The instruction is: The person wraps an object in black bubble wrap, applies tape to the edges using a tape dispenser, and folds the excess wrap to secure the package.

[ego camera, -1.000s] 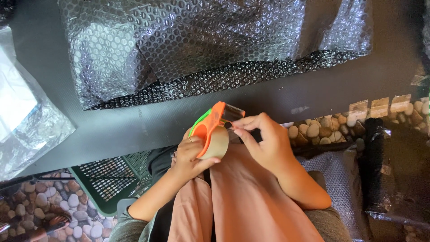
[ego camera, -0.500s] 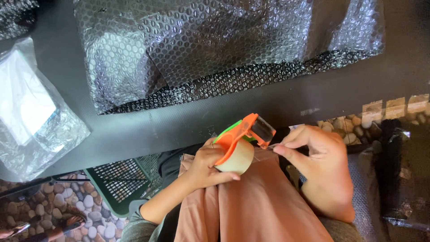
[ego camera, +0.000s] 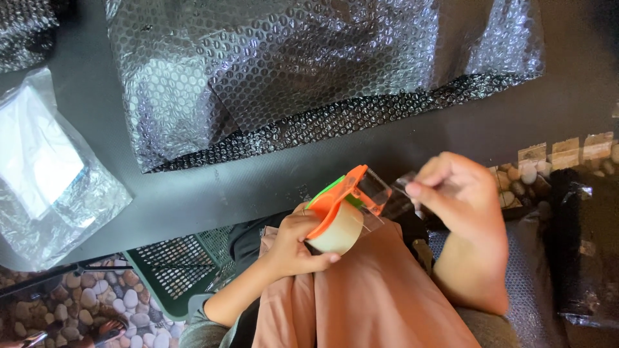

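My left hand grips an orange and green tape dispenser with a roll of clear tape, held over my lap just below the dark table's edge. My right hand is to the right of it, fingers pinched on the free end of the clear tape pulled out from the dispenser's mouth. The right hand is blurred by motion. A large parcel wrapped in bubble wrap lies on the table beyond both hands.
A clear plastic bag with a white item lies at the table's left. Short tape strips hang on the table's right edge. A green mesh crate stands below, on a pebble-patterned floor. A black wrapped bundle sits at right.
My right hand has moved away to the right from the dispenser, drawing out a length of tape. The dispenser in my left hand has shifted slightly right and down.
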